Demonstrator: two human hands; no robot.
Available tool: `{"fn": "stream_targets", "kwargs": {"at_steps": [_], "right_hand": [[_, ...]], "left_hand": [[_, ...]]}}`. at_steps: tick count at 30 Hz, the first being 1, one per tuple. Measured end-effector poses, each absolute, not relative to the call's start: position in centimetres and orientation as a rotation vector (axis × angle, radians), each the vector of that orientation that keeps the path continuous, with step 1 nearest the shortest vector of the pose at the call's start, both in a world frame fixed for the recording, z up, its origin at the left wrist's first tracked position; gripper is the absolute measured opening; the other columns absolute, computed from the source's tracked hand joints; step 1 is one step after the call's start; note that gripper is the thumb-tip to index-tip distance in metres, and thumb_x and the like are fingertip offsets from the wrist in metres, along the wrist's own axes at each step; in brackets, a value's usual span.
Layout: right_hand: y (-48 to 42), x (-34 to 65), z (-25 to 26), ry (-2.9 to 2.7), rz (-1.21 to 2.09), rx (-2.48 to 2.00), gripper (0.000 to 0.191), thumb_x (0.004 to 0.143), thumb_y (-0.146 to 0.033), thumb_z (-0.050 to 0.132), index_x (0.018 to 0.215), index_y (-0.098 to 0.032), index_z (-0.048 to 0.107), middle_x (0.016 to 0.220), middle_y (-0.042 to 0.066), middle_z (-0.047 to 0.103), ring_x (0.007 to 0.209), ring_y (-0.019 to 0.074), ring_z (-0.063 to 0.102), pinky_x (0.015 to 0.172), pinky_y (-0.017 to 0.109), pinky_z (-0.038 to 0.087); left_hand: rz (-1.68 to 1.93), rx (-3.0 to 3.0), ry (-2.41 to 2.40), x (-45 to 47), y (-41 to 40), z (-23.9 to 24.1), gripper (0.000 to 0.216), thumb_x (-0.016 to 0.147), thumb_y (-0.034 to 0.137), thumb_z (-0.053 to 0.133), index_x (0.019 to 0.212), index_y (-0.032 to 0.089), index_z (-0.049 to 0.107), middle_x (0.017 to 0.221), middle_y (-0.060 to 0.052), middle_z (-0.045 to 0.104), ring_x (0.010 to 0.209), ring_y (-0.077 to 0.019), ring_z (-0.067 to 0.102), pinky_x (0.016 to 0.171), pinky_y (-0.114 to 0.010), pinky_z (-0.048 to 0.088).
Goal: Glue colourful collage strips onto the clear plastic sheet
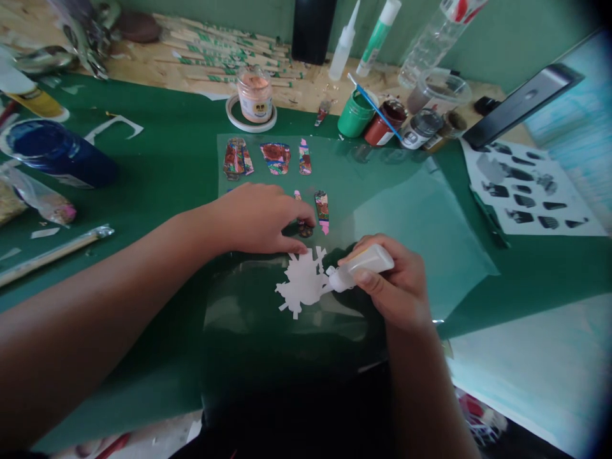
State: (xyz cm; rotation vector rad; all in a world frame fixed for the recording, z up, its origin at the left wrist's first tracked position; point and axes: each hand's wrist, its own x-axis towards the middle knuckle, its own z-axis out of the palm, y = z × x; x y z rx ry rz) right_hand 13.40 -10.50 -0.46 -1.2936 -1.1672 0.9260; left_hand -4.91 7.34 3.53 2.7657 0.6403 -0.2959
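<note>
In my right hand [399, 284] is a small white glue bottle [368, 264], tilted with its nozzle down at the right edge of a white paper cutout [303, 278]. The cutout is jagged, with several short tabs around its rim, and lies on a clear plastic sheet [406, 210]. My left hand [268, 217] is open and palm down, its thumb at the cutout's top edge. Its fingers rest near a small dark patterned piece [305, 229], partly covering it. Just right of those fingers lies a narrow colourful strip [322, 210].
Colourful cut pieces [276, 158] lie along the sheet's far edge. Behind them stand a peach paint jar [255, 102] inside a tape roll, a green paint jar [354, 115] and a thin blue brush [375, 107]. A blue jar [57, 156] is at left, a printed sheet [530, 185] at right.
</note>
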Motion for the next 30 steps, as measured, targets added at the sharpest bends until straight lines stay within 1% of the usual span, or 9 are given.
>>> {"fn": "stream_targets", "kwargs": {"at_steps": [8, 13, 19, 24, 30], "right_hand": [[-10.29, 13.43, -0.26, -1.265, 0.844, -1.304, 0.017, 0.082, -0.038, 0.078, 0.090, -0.023, 0.073, 0.080, 0.002, 0.071, 0.070, 0.0157, 0.060, 0.056, 0.027, 0.044], [-10.29, 13.40, -0.15, -1.292, 0.866, -1.274, 0.017, 0.082, -0.039, 0.078, 0.091, -0.025, 0.074, 0.079, 0.002, 0.071, 0.067, 0.0161, 0.059, 0.054, 0.028, 0.043], [-10.31, 13.25, 0.00, -1.316, 0.878, -1.248, 0.017, 0.083, -0.040, 0.077, 0.092, -0.026, 0.075, 0.079, 0.002, 0.071, 0.066, 0.0163, 0.058, 0.053, 0.029, 0.042], [-10.22, 13.17, 0.04, -1.341, 0.893, -1.247, 0.018, 0.083, -0.041, 0.077, 0.092, -0.025, 0.075, 0.081, 0.003, 0.071, 0.071, 0.0174, 0.059, 0.058, 0.030, 0.043], [-10.09, 13.03, 0.24, -1.362, 0.908, -1.240, 0.021, 0.083, -0.043, 0.077, 0.093, -0.024, 0.076, 0.081, 0.003, 0.070, 0.073, 0.0183, 0.058, 0.064, 0.033, 0.043]], "left_hand": [[-0.269, 2.780, 0.627, -4.94, 7.39, 3.55, 0.050, 0.082, 0.064, 0.064, 0.124, 0.037, 0.068, 0.093, -0.002, 0.075, 0.092, -0.0251, 0.066, 0.070, -0.030, 0.039], [-0.257, 2.770, 0.606, -5.02, 7.43, 3.55, 0.049, 0.083, 0.063, 0.064, 0.123, 0.036, 0.068, 0.087, -0.002, 0.074, 0.088, -0.0253, 0.067, 0.069, -0.031, 0.039], [-0.246, 2.783, 0.606, -5.07, 7.40, 3.51, 0.048, 0.083, 0.063, 0.064, 0.123, 0.036, 0.069, 0.087, -0.002, 0.075, 0.091, -0.0254, 0.068, 0.070, -0.030, 0.041], [-0.260, 2.772, 0.608, -5.03, 7.38, 3.63, 0.050, 0.083, 0.064, 0.063, 0.124, 0.037, 0.068, 0.093, -0.002, 0.076, 0.094, -0.0253, 0.067, 0.075, -0.030, 0.042], [-0.229, 2.786, 0.595, -5.11, 7.46, 3.35, 0.048, 0.083, 0.062, 0.064, 0.123, 0.036, 0.068, 0.089, -0.002, 0.074, 0.088, -0.0246, 0.067, 0.066, -0.030, 0.037]]}}
